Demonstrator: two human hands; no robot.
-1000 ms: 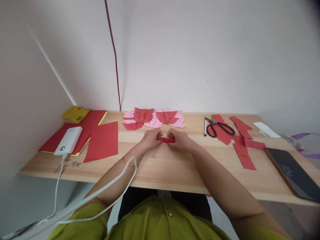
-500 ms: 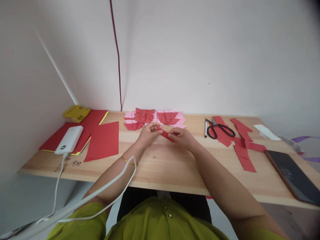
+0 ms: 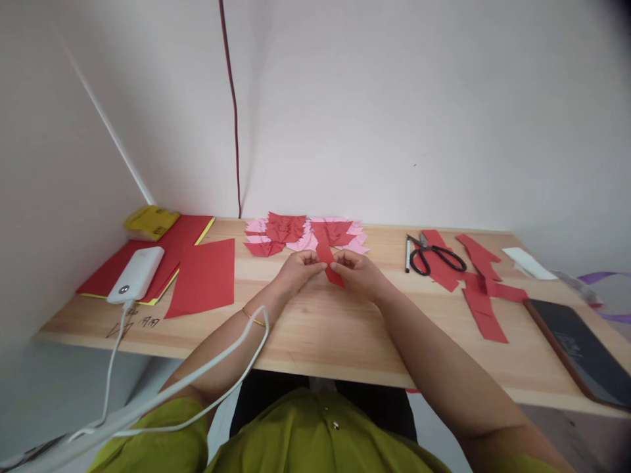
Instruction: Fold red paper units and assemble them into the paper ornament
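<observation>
A narrow folded red paper strip (image 3: 329,264) stands nearly upright between my two hands above the middle of the wooden desk (image 3: 320,328). My left hand (image 3: 298,269) pinches its left edge, fingers closed on it. My right hand (image 3: 355,270) pinches its right edge the same way. Just behind the hands lies a cluster of folded red and pink paper pieces (image 3: 305,234). A thin gold bangle sits on my left wrist.
Red and yellow sheets (image 3: 200,279) lie at the left under a white power bank (image 3: 137,274) with a cable; a yellow pack (image 3: 150,222) sits behind. Right of the hands are a pen (image 3: 407,253), black scissors (image 3: 436,255), red offcuts (image 3: 480,292) and a dark tablet (image 3: 579,348).
The red strip lay level between my hands on the desk. Both hands lifted it and turned it until it stands almost upright.
</observation>
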